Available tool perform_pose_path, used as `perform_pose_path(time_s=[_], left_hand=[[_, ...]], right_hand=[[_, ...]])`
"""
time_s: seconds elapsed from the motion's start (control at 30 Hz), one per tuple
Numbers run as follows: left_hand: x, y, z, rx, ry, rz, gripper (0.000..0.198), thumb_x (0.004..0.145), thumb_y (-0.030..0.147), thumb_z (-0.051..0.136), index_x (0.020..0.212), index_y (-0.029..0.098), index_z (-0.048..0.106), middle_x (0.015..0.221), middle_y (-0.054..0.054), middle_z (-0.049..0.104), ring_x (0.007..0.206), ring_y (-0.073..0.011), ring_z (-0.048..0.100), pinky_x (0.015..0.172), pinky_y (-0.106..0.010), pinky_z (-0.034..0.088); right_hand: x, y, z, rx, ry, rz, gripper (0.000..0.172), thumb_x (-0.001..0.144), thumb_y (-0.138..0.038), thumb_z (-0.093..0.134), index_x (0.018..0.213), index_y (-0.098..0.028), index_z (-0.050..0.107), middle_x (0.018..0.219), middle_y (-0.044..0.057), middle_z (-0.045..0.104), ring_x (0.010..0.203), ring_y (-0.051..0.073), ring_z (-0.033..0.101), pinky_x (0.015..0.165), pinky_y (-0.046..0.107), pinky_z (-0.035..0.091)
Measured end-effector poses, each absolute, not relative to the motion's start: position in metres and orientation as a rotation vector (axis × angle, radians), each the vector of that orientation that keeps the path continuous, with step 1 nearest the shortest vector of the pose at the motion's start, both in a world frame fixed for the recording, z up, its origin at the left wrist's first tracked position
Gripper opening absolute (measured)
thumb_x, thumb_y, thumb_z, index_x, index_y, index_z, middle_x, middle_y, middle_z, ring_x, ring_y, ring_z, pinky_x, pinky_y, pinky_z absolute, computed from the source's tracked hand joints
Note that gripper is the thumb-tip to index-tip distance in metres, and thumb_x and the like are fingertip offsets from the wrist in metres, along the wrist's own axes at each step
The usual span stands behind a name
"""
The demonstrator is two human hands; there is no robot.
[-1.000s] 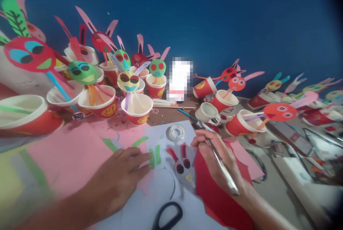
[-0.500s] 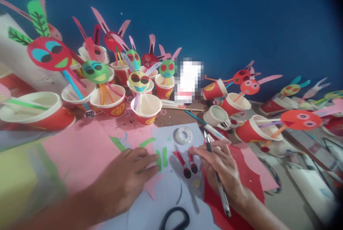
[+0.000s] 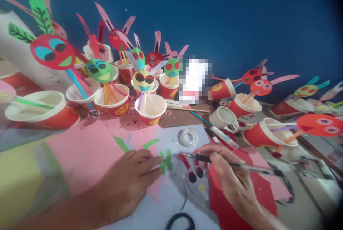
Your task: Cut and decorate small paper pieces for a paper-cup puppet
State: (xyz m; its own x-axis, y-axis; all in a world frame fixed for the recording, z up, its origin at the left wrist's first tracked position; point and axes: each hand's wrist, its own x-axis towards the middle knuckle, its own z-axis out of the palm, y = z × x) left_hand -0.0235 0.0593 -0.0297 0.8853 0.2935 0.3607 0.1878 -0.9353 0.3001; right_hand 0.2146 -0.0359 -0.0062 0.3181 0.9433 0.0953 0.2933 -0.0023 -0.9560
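My right hand (image 3: pixel 233 176) holds a black and clear pen (image 3: pixel 249 167) between thumb and fingers. The pen's tip is at the left of two red paper ears above a small grey paper face (image 3: pixel 197 183) with black-and-red eyes and a yellow mouth. My left hand (image 3: pixel 131 180) lies palm down on the papers, fingers stretched out and holding nothing. Its fingertips touch or lie beside two green paper strips (image 3: pixel 168 159). Behind the face, a white roll of tape (image 3: pixel 189 137) rests on grey-white paper (image 3: pixel 174 137).
Paper cups (image 3: pixel 150 110) with paper-faced puppets on straws stand along the blue wall. A white mug (image 3: pixel 222 117) and a marker (image 3: pixel 223 137) sit beyond my right hand. Black scissor handles (image 3: pixel 180 219) show at the near edge. Pink paper (image 3: pixel 80 151) and red paper (image 3: pixel 241 201) spread either side.
My right hand has swung the pen from upright and tip-away to nearly level, bringing its tip to the left red ear. My left hand stays in place. The whole view has shifted slightly.
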Motion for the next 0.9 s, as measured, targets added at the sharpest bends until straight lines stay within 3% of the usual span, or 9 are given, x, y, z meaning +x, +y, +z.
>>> perform_pose_path(time_s=[0.13, 0.27, 0.43, 0.6, 0.9], left_hand=[[-0.022, 0.061, -0.028, 2.792, 0.347, 0.596, 0.037, 0.077, 0.002, 0.046, 0.107, 0.019, 0.059, 0.118, -0.005, 0.062, 0.104, -0.024, 0.05, 0.088, -0.038, 0.041], [-0.023, 0.061, -0.028, 2.821, 0.348, 0.564, 0.038, 0.076, 0.004, 0.049, 0.109, 0.02, 0.059, 0.119, -0.006, 0.061, 0.104, -0.0245, 0.05, 0.087, -0.039, 0.043], [-0.024, 0.062, -0.029, 2.835, 0.361, 0.495, 0.035, 0.079, 0.008, 0.052, 0.109, 0.023, 0.06, 0.117, -0.007, 0.061, 0.105, -0.0246, 0.051, 0.087, -0.038, 0.045], [-0.022, 0.06, -0.026, 2.801, 0.364, 0.502, 0.033, 0.08, 0.005, 0.047, 0.106, 0.02, 0.061, 0.118, -0.006, 0.062, 0.104, -0.0248, 0.051, 0.085, -0.039, 0.044], [-0.024, 0.056, -0.034, 2.746, 0.513, 0.551, 0.035, 0.084, 0.003, 0.043, 0.111, 0.018, 0.06, 0.121, -0.007, 0.061, 0.114, -0.0299, 0.046, 0.09, -0.047, 0.041]], right_hand=[[0.2, -0.031, -0.006, -1.48, -1.152, 0.858, 0.013, 0.09, -0.033, 0.053, 0.095, -0.027, 0.063, 0.077, -0.001, 0.071, 0.068, 0.014, 0.067, 0.056, 0.019, 0.053], [0.199, -0.032, -0.011, -1.643, -1.172, 0.763, 0.017, 0.084, -0.03, 0.06, 0.101, -0.025, 0.063, 0.085, 0.001, 0.072, 0.059, 0.013, 0.066, 0.05, 0.02, 0.053], [0.21, -0.029, -0.019, -1.621, -1.152, 0.634, 0.014, 0.085, -0.028, 0.058, 0.097, -0.023, 0.061, 0.082, 0.002, 0.072, 0.071, 0.017, 0.069, 0.055, 0.023, 0.055], [0.218, -0.024, -0.018, -1.619, -1.273, 0.364, 0.015, 0.092, -0.023, 0.048, 0.102, -0.024, 0.059, 0.076, 0.0, 0.069, 0.07, 0.015, 0.066, 0.066, 0.028, 0.054], [0.208, -0.033, -0.014, -1.593, -1.417, 0.273, 0.017, 0.09, -0.017, 0.052, 0.099, -0.027, 0.061, 0.082, -0.003, 0.07, 0.07, 0.012, 0.062, 0.062, 0.025, 0.048]])
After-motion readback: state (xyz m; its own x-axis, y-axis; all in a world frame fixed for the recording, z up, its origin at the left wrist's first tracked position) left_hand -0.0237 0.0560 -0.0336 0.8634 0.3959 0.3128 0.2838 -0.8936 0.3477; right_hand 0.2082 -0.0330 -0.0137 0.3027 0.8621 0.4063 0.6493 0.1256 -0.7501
